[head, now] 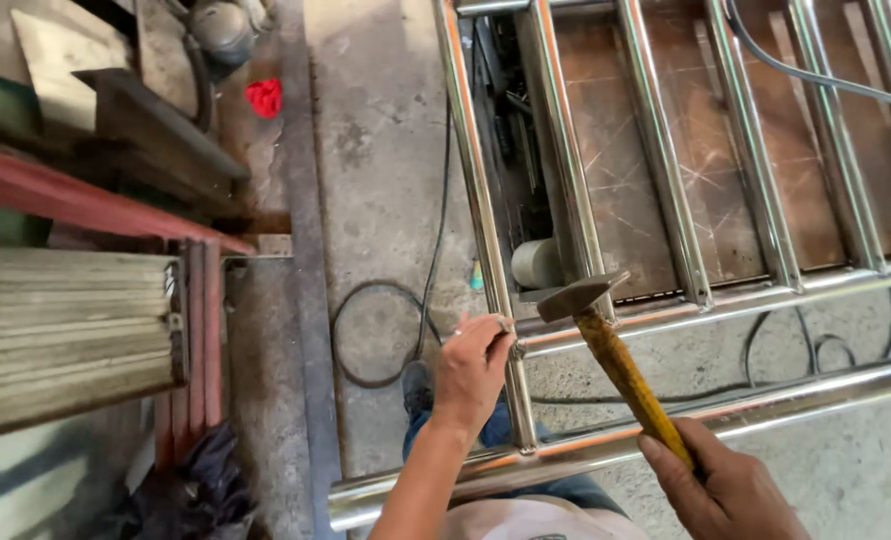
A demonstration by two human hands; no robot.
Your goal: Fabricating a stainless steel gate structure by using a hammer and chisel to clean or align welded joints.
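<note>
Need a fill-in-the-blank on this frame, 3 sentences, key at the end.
1. The right hand grips a hammer by its ____ handle.
2. The left hand pinches a joint of the shiny ____ tube frame.
3. A crumpled ____ rag lies on the floor at upper left.

Missing words: yellow; metal; red
</note>
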